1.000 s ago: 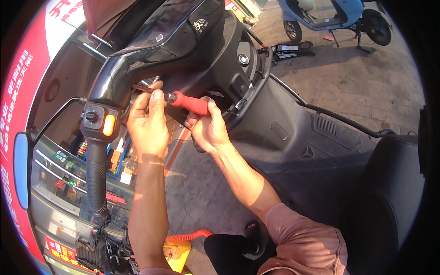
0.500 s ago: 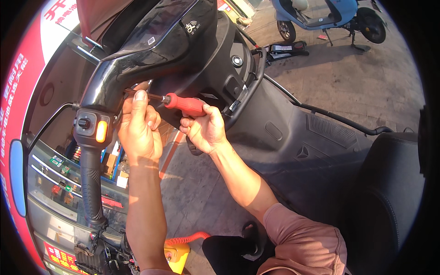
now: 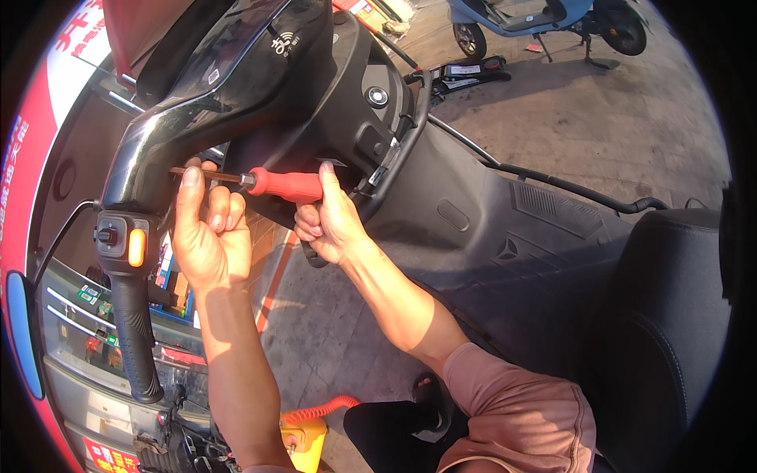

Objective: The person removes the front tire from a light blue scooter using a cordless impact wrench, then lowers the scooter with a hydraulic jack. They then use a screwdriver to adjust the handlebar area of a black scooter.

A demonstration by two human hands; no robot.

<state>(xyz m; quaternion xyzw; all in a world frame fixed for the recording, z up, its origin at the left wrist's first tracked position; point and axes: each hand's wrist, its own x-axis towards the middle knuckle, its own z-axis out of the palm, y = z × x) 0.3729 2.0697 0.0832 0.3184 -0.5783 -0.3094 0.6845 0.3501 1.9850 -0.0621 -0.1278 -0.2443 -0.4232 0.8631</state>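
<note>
A screwdriver with a red handle (image 3: 290, 187) lies nearly level in front of the black scooter's handlebar cover (image 3: 150, 158). Its shaft points left, and the tip meets the underside of that cover; any screw there is hidden. Close to the tip, my left hand (image 3: 211, 248) pinches the shaft between thumb and fingers. My right hand (image 3: 331, 225) is closed at the butt of the handle, its thumb pointing up along the end and its other fingers curled below. Beside my left hand are the switch block (image 3: 122, 243) with an orange button and the black grip (image 3: 136, 339).
The scooter's footboard (image 3: 520, 244) and black seat (image 3: 670, 331) extend to the right. A blue scooter (image 3: 528, 20) stands at the far right. At the left is a glass display case (image 3: 79, 315). A yellow object (image 3: 303, 441) with a coiled orange hose (image 3: 319, 408) sits below.
The view has shifted, so the scooter and both hands appear farther left. My right thumb has straightened upward at the handle's end. My left hand still pinches the shaft.
</note>
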